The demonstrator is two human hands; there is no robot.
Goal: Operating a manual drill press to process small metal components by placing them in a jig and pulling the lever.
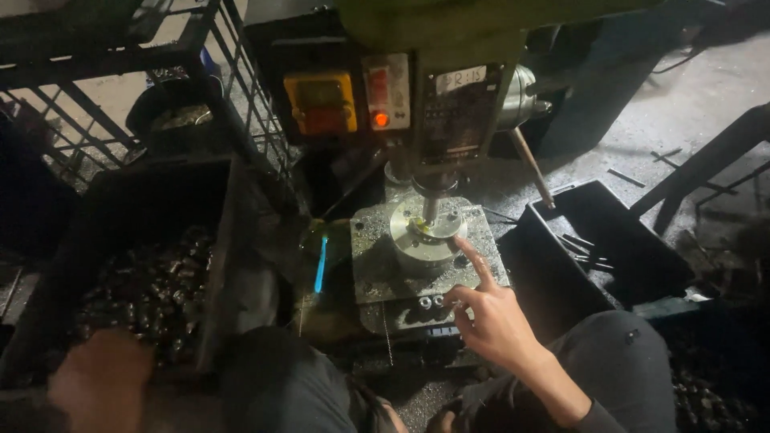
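Steel-grey and round, the fixture (pixel 426 236) sits on the drill press table (pixel 377 273), right under the spindle (pixel 431 200) that stands down over its middle. Right hand (pixel 491 314) comes in from below, index finger stretched out with its tip touching the fixture's right edge, the other fingers curled loosely back, so the grip is spread and pinching nothing. Left hand (pixel 100 377) is low at the left, blurred, at the near edge of a dark bin (pixel 220 240) heaped with small metal parts (pixel 152 293); whether its grip is spread or pressed together, I cannot tell. Up on the machine head, a yellow switch box (pixel 322 103) sits beside a panel with a glowing orange lamp (pixel 381 119). Off to the right, a black tray (pixel 609 240) holds a few thin rods.
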